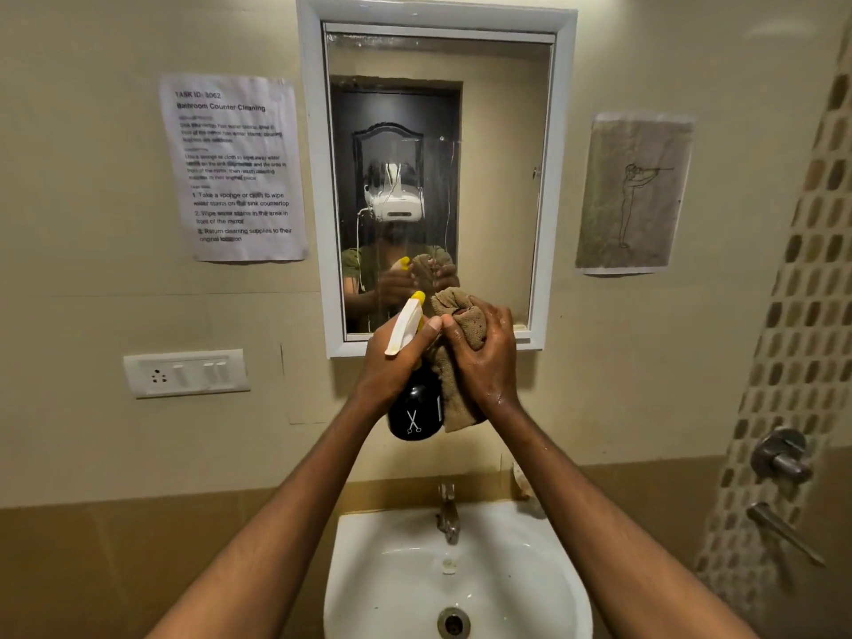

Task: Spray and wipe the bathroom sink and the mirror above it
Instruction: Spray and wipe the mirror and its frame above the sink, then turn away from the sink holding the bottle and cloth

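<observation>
Your left hand [396, 362] grips the spray bottle [413, 408] upright before the mirror [498, 177], nozzle aimed at the glass; your right hand [484, 352] clenches the brown cloth [461, 311] beside it, ready to wipe. The sink [369, 569] sits below. The bottle bears a scissors emblem. The wall notice [233, 168] reads "Bathroom Counter Cleaning".

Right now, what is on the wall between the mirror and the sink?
In the head view, only bare beige wall between the mirror and sink, with the spray bottle and brown cloth held in front.
</observation>
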